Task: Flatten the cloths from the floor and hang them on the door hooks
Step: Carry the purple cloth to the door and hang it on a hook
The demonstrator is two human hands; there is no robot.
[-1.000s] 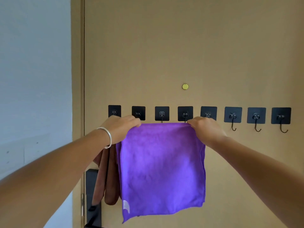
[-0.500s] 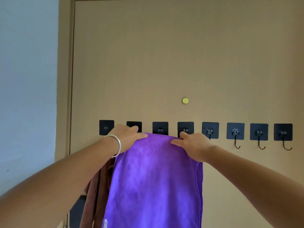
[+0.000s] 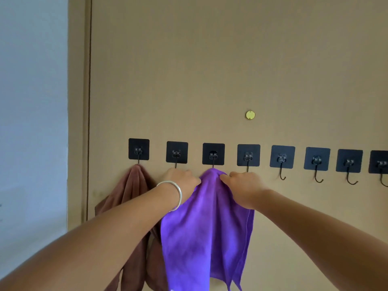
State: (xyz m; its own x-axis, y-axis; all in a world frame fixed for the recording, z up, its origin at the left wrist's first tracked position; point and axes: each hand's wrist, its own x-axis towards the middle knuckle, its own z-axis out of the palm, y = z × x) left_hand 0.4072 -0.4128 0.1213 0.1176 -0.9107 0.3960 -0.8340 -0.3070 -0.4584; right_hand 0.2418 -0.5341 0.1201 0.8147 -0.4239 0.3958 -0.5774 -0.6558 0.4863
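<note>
Purple cloth (image 3: 206,227) peak over third hook (image 3: 213,154), tip hidden

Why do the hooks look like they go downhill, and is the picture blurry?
Head view: the wide lens bends things, so the row of hooks seems to slope down to the right; light is soft and even, with no glare; the purple cloth looks fairly sharp, while the arms at the bottom edge look stretched.

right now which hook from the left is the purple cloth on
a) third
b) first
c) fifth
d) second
a, the purple cloth peaks under the third hook, while the brown cloth hangs from the first hook.
</note>
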